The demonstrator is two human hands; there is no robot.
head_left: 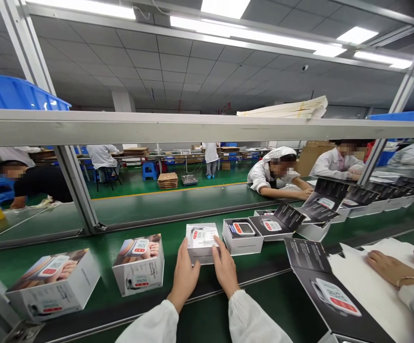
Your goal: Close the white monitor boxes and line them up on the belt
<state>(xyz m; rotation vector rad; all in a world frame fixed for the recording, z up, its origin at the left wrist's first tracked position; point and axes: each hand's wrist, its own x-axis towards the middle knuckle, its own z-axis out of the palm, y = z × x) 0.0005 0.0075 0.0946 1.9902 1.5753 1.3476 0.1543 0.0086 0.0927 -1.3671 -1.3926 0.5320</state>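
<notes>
A white product box (201, 242) with a printed picture of a small device stands on the green conveyor belt in front of me. My left hand (185, 274) grips its left side and my right hand (225, 267) its right side, the fingertips reaching its top. Just to the right, an open box (243, 236) shows a white device with a screen in a dark insert. To the left stand two closed boxes, one nearer (139, 262) and one farther left (55, 283), both printed with a wrist wearing the device.
Open boxes with black printed lids (326, 197) run along the belt to the right. At the right edge a co-worker's hand (386, 267) rests on white sheets (403, 309). Across the line another worker (273, 174) leans over. A metal shelf beam (207, 127) crosses above.
</notes>
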